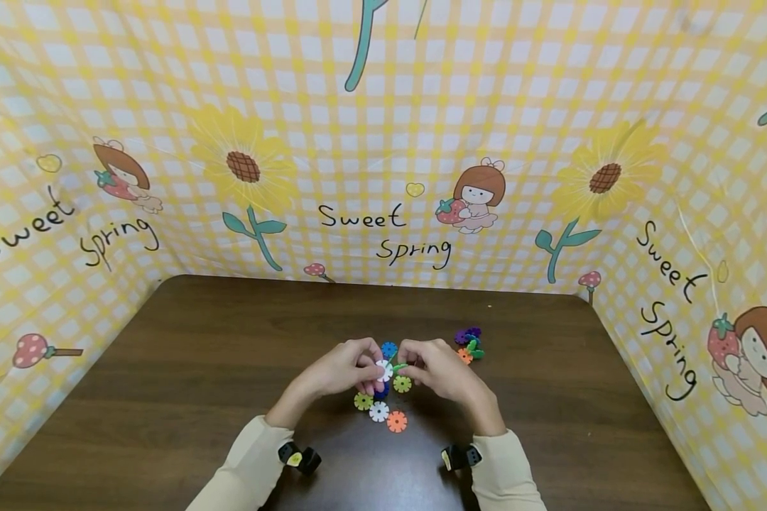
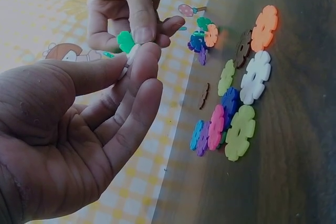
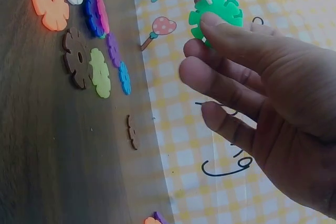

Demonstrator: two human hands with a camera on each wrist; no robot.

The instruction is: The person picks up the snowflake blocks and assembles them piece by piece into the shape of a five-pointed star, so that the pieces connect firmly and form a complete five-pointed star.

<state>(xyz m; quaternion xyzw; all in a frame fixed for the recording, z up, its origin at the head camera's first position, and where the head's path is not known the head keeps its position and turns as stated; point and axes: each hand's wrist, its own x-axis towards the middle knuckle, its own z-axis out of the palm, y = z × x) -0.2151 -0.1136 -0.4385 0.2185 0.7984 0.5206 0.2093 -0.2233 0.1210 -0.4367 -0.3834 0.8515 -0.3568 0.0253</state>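
Note:
In the head view both hands meet over the middle of the table, above loose flower-shaped plastic discs with notched rims. My left hand [image 1: 348, 365] pinches a white disc [image 1: 384, 370] between thumb and fingers. A green disc [image 3: 218, 17] is held between the thumb and fingers of my right hand [image 1: 441, 365]. The right wrist view shows the white disc edge-on, its rim right at the green disc's edge. In the left wrist view, fingers cover much of both discs.
Below the hands lie an orange disc [image 1: 397, 421], a loose white disc [image 1: 379, 411] and yellow-green discs [image 1: 363, 402], with brown [image 3: 77, 59], blue, pink and purple ones close by. A cluster of joined discs [image 1: 468, 335] sits back right. Checked cloth [image 1: 371, 142] walls the table [image 1: 198, 369].

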